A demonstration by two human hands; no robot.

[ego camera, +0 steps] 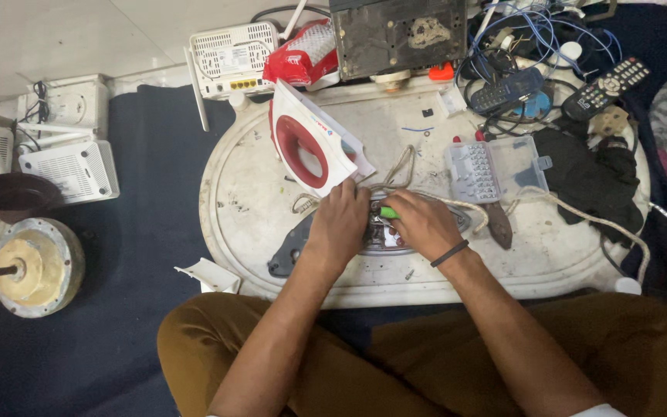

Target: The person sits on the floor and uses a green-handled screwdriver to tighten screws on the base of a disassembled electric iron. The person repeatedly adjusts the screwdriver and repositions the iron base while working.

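Observation:
An opened clothes iron lies on a white oval tray. Its dark soleplate base rests flat under both hands, and its white and red upper shell stands tilted just behind. My left hand presses on the base and steadies it. My right hand grips a green-handled screwdriver, its tip hidden among the parts between my hands. A braided cord runs from the iron off to the right.
A clear plastic bit case lies open right of the iron, beside black cloth. Remote controls, tangled wires, a dark metal box and white routers crowd the back. A round motor part sits at left.

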